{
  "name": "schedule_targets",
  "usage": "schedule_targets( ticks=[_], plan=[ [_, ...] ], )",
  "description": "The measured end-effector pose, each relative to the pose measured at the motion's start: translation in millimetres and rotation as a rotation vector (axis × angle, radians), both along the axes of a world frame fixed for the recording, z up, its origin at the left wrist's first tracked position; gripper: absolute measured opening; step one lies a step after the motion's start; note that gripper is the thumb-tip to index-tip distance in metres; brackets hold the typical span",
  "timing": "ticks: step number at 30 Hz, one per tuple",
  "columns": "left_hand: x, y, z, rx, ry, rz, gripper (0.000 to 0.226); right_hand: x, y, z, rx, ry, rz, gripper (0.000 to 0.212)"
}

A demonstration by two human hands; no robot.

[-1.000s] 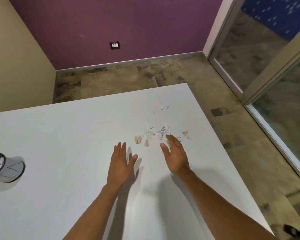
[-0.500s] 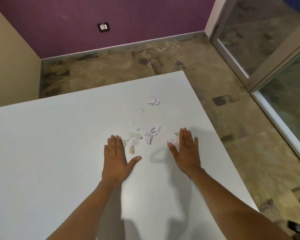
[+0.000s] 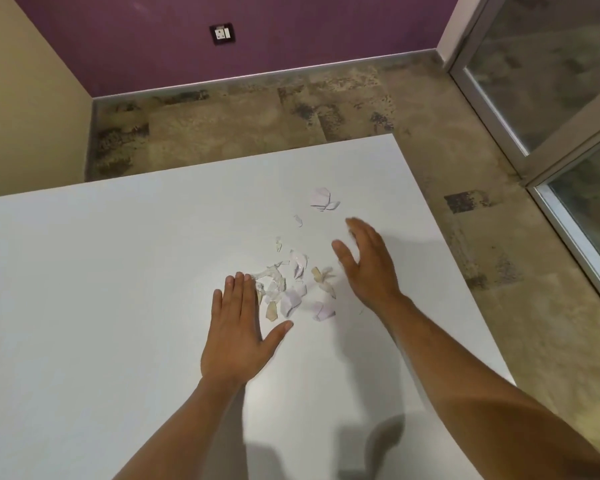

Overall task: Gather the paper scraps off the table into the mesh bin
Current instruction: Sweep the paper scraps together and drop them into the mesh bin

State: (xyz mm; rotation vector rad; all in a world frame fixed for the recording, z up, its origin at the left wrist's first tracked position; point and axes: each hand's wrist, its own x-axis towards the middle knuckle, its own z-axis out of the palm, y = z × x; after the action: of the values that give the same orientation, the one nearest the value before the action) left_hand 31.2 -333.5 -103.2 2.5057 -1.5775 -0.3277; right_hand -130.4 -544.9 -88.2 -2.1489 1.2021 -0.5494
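Both hands are flat and open, holding nothing. The left hand point(image 3: 238, 336) lies on the table point(image 3: 101, 289) with its fingertips touching the paper scraps point(image 3: 288, 289). The right hand point(image 3: 364, 265) is on their other side. 2 bits point(image 3: 321, 199) lie past its fingers. Nothing is binned yet. No bin shows.

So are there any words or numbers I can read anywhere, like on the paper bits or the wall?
None can be read.
Paper scraps: faint lines on some, too small and blurred to tell if they are writing.
Wall socket plate: no readable label.
Table: no writing shows.
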Motion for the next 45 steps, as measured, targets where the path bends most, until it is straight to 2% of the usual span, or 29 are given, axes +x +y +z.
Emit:
schedule_targets(
  ticks=[6,10,18,22,24,27,30,32,33,36,38,41,45],
  plan=[
    [-1,-1,3,0.008,0.008,-0.002,0.101,44,-56,-8,0.062,0.056,0.037,0.085],
    [0,-2,3,0.006,0.007,0.003,0.102,65,-68,-13,0.014,0.228,0.202,0.092],
    [1,-2,4,-0.006,0.008,0.000,0.101,51,-2,-17,-0.104,0.143,0.477,0.068],
    [1,-2,5,-0.021,0.015,-0.027,0.097,36,28,-11,-0.074,0.174,0.589,0.059],
    [0,-1,5,-0.034,0.030,-0.032,0.096,27,40,-4,0.008,0.160,0.629,0.057],
    [2,0,5,-0.054,0.064,-0.026,0.096,8,56,9,0.186,0.058,0.551,0.055],
    [3,1,4,-0.059,0.078,-0.036,0.100,-22,68,13,0.126,-0.048,0.183,0.054],
    [3,2,3,-0.060,0.101,-0.053,0.105,-46,80,9,0.128,0.041,-0.038,0.063],
    [3,2,3,-0.058,0.117,-0.060,0.109,-55,88,6,0.142,0.130,-0.080,0.068],
    [5,2,3,-0.029,0.172,-0.089,0.121,-65,115,-9,0.041,0.465,-0.010,0.078],
    [7,-3,4,-0.010,0.205,-0.137,0.125,-59,124,-13,-0.030,0.590,0.022,0.082],
    [9,-16,10,0.035,0.214,-0.244,0.126,-38,122,-11,-0.021,0.597,0.077,0.084],
    [11,-24,19,0.069,0.302,-0.353,0.122,-20,114,-9,0.016,0.423,0.267,0.081]
  ],
)
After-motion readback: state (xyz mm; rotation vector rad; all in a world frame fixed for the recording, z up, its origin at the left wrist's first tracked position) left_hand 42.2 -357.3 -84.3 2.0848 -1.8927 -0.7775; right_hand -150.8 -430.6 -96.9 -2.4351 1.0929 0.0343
